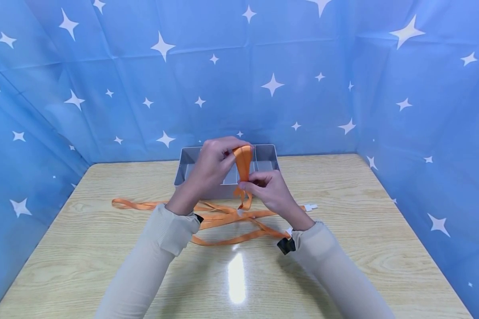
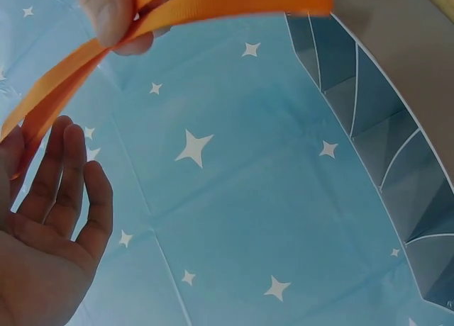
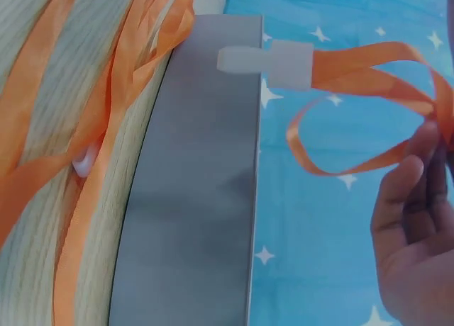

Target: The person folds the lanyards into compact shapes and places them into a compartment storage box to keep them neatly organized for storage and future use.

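Orange webbing makes up the lanyard point(image 1: 243, 163) held between the two hands: the left hand point(image 1: 213, 160) pinches it above, the right hand point(image 1: 272, 189) lower down. Its dangling white clip point(image 3: 291, 64) could snag the loose straps point(image 1: 223, 220) crossed beneath the hands, or catch the tray point(image 1: 219, 192) rim, if lowered carelessly. Bench point(image 1: 343, 190) room opens rightward of the hands; beyond them, the curtain point(image 1: 223, 119) limits reach.

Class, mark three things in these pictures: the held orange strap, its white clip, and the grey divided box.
Orange strap point(image 1: 244, 163): head view, middle of its raised upper stretch.
White clip point(image 3: 284, 64): right wrist view, on its wider block.
Grey divided box point(image 1: 222, 192): head view, on its front wall.
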`<control>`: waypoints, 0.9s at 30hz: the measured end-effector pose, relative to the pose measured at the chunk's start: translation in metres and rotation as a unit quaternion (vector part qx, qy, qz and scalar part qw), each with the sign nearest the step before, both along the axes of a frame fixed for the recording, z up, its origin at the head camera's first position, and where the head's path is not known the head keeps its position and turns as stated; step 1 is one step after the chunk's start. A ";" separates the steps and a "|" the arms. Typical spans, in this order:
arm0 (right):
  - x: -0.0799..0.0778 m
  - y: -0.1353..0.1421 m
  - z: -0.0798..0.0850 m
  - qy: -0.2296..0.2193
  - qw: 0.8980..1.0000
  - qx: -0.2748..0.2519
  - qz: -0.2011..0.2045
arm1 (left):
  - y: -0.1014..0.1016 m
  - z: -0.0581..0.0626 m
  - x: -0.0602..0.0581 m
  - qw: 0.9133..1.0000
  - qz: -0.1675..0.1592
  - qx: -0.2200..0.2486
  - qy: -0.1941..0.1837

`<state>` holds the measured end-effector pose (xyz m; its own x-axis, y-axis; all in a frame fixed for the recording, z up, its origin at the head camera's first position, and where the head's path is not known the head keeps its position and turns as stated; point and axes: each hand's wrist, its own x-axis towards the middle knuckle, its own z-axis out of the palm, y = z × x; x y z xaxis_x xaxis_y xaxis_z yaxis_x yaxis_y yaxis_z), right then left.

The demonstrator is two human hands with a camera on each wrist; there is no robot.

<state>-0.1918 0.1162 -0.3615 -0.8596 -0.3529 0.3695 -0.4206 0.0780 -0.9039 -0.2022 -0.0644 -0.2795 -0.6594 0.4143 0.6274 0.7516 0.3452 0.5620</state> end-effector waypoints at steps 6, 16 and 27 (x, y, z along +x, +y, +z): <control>0.001 -0.002 -0.001 0.041 0.999 0.012 -0.032 | -0.002 -0.002 -0.003 1.000 0.004 -0.005 0.000; 0.009 -0.001 0.000 0.043 0.997 0.050 -0.044 | -0.008 -0.004 -0.008 0.998 0.051 -0.023 0.017; 0.022 0.002 0.001 0.081 0.996 0.034 -0.029 | -0.014 -0.012 -0.012 0.992 0.116 -0.011 -0.047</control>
<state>-0.1698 0.1183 -0.3604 -0.8106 -0.3329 0.4818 -0.5533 0.1661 -0.8162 -0.2137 -0.0783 -0.2916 -0.7940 0.2576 0.5506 0.5948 0.5161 0.6163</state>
